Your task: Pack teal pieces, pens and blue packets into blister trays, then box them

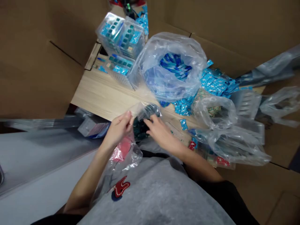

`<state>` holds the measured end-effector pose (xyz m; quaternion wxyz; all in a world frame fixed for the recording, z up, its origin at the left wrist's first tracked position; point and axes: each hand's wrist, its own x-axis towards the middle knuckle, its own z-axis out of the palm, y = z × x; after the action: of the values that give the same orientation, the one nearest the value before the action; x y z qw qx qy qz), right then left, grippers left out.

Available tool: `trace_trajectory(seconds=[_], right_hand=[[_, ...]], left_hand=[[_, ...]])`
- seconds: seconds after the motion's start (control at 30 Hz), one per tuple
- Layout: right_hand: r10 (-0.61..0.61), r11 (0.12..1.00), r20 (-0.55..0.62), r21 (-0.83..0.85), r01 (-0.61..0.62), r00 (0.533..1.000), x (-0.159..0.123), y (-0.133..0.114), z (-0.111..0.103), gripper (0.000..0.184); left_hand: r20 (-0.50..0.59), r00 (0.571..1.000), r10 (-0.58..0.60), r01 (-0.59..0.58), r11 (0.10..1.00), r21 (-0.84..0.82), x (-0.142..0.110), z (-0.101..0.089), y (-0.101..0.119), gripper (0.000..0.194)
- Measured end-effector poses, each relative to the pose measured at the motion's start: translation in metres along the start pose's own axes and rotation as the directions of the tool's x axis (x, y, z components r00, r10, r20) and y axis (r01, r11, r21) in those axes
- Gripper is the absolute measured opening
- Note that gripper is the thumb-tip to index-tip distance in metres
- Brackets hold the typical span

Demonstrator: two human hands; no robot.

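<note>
No legible text anywhere. Blue foil sachets point(217, 82) on the bench at far right carry white print, too small and blurred to read. Same for the red-printed packets point(222, 161) at near right and the label on the small box point(93, 126) at left. The clear bag point(124, 153) has a red insert, nothing readable. Red patch point(120, 186) on the grey top: a shape, no lettering.

Past the left hand point(119, 129), room probably opens over the pale wood tabletop point(100, 90), but a large clear plastic bag point(171, 67) blocks the way straight ahead, and slack plastic bags point(225, 137) crowd the right hand point(161, 132).
</note>
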<state>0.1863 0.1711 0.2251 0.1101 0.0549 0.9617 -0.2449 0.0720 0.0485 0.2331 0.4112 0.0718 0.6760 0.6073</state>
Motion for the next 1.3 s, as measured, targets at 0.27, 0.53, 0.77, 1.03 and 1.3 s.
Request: trace_trajectory(seconds=[0.27,0.53,0.77,1.03,1.3], right_hand=[[0.05,0.996,-0.044,-0.074,-0.053,0.998,0.042,-0.047,0.033,0.039],[-0.012,1.0,-0.061,0.026,0.014,0.998,0.067,-0.004,0.065,0.038],[-0.051,0.816,0.028,0.578,0.025,0.998,0.047,0.008,0.051,0.014],[-0.049,-0.353,0.373,0.861,-0.366,0.926,0.02,0.011,-0.003,0.027],[0.086,0.037,0.323,0.944,-0.327,0.942,0.022,0.0,-0.004,0.043]], left_hand=[[-0.052,0.998,-0.034,0.031,0.997,-0.068,-0.015,-0.026,0.008,0.04],[-0.145,0.988,-0.047,0.038,0.997,-0.07,-0.014,-0.008,0.003,0.043],[-0.092,0.996,-0.012,-0.003,0.987,-0.163,-0.011,-0.012,-0.002,0.04],[-0.161,0.986,-0.047,0.017,0.983,-0.181,-0.014,-0.015,-0.002,0.045],[-0.105,0.994,-0.018,-0.006,0.974,-0.227,-0.012,-0.014,-0.004,0.046]])
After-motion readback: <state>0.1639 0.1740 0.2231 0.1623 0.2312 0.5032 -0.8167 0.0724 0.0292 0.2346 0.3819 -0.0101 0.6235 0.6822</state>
